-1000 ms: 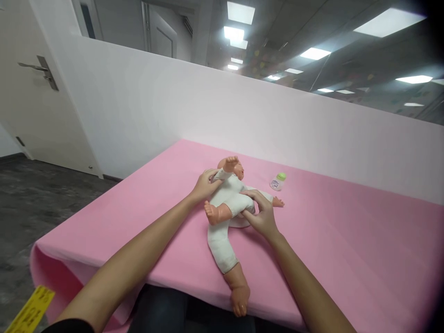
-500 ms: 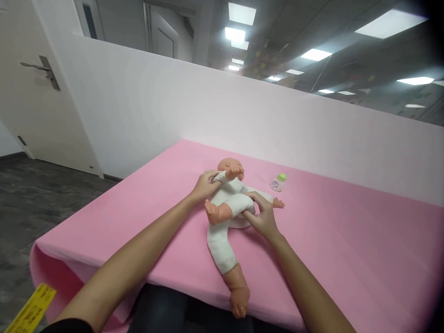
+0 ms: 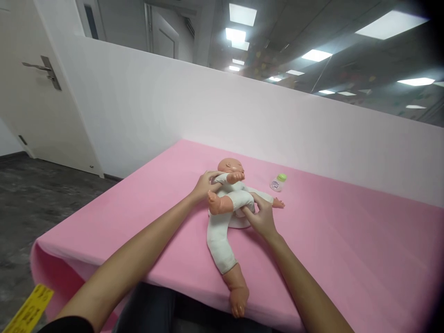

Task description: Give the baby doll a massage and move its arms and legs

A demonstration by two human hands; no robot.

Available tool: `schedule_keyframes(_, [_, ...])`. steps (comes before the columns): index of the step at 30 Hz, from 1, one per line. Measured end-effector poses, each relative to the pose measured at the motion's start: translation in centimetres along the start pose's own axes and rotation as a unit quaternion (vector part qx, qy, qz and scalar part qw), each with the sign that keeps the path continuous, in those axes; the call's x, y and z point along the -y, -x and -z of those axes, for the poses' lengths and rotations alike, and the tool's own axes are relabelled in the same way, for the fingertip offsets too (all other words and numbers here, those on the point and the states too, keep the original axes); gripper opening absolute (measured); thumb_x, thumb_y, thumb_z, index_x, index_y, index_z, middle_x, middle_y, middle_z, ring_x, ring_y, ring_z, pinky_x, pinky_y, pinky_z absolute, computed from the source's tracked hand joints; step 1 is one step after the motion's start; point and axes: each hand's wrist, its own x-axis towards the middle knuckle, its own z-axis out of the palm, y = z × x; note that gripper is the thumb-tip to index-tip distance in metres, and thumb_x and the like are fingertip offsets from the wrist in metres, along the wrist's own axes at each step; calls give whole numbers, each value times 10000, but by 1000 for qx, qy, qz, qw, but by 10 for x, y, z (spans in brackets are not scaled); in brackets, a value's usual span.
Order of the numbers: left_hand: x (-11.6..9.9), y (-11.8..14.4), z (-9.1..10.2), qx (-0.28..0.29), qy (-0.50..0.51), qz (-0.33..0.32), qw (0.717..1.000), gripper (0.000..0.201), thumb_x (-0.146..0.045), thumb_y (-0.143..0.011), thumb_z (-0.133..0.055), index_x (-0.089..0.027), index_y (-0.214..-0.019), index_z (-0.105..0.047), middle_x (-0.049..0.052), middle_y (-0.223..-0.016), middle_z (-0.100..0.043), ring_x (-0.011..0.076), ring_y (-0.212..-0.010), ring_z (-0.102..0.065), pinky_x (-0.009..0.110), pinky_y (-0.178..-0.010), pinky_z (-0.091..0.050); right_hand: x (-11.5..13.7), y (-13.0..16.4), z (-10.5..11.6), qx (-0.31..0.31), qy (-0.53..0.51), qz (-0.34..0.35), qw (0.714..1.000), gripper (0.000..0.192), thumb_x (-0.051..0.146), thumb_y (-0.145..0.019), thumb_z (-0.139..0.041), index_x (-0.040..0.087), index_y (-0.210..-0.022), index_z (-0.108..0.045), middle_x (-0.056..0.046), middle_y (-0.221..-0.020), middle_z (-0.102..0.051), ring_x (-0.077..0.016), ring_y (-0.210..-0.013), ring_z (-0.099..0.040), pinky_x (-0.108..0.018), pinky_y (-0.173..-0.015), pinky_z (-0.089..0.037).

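A baby doll [image 3: 219, 240] with a white cloth body lies on the pink-covered table, its head at the far end, face turned right. My left hand [image 3: 207, 184] is closed around the doll's arm on the left side, near the shoulder. One leg of the doll is bent up across its body, and my right hand [image 3: 261, 213] grips it at the white upper part. The doll's other leg stretches toward me, its foot at the table's front edge. Parts of the fingers on both hands are hidden behind the doll's limbs.
A small clear bottle with a green cap [image 3: 278, 182] lies beyond the doll to the right. The pink cloth [image 3: 347, 240] hangs over the table's front left corner. A white partition [image 3: 222, 106] runs along the back; a door [image 3: 38, 92] stands at left.
The bent leg's foot has moved slightly up and to the right. The arm held by my left hand has shifted slightly down and to the right. My hands keep their holds.
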Motion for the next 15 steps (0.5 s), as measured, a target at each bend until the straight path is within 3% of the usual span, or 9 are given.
schedule_keyframes(4, [-6,0,0,-22,12,38,999,272,-330,-853,-628,-180,-1054,-735,44,-1028,-741,245,-980,-640,346,-861,-487,4,0,-1,0,2,25,1000,248,196,-766,-670,220,-1012,-692,-40,-937,-730,-261,-870,-662,-401,-792,-531])
schedule_keyframes(9, [-10,2,1,-34,31,34,998,309,-334,-877,-608,-179,-1130,-695,48,-1096,-733,231,-998,-643,319,-840,-492,5,1,-2,17,4,64,998,369,185,-752,-669,238,-1118,-673,-59,-1024,-722,-284,-958,-657,-428,-838,-535])
schedule_keyframes(15, [-18,5,-2,0,12,11,1000,292,-345,-796,-695,-198,-1035,-772,76,-1016,-764,297,-994,-664,388,-852,-530,3,1,-3,-6,0,39,999,220,204,-822,-645,237,-1037,-680,-46,-948,-708,-263,-901,-643,-421,-820,-530])
